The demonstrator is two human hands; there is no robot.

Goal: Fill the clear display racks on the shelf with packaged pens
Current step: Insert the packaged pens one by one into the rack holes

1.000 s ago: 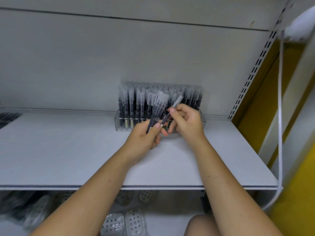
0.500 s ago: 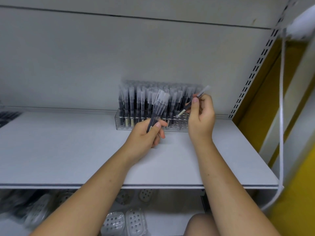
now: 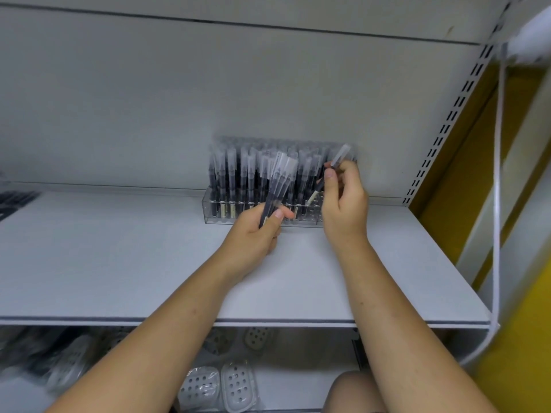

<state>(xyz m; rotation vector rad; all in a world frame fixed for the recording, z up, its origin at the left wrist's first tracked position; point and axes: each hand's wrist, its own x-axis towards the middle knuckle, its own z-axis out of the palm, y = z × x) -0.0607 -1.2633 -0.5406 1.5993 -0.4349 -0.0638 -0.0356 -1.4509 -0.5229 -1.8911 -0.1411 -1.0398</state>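
- The left hand (image 3: 253,236), at the centre of the frame, has its fingers curled round the lower ends of a bundle of packaged pens (image 3: 278,177). The thumb lies across the front of the bundle, and the pens fan upward and to the right.
- The right hand (image 3: 346,207), just right of centre, pinches a single packaged pen (image 3: 340,158) between thumb and fingers. The other fingers are loosely curled.
- This pen is tilted. Its clear top points to the upper right, and its lower end is over the right-hand part of the clear rack (image 3: 213,217). I cannot tell whether the tip is already in a slot.
- The rack sits on the shelf (image 3: 119,257) against the back wall, in the middle of the frame. The standing pens (image 3: 231,174) are upright and fill most of it from the left end.
- The pens have dark barrels in clear sleeves, with small pale labels near their lower ends. The writing is too blurred to read.
- A white cord (image 3: 496,204) hangs down the right side of the frame.
- Packaged perforated items (image 3: 237,386) lie on the lower shelf at the bottom centre.
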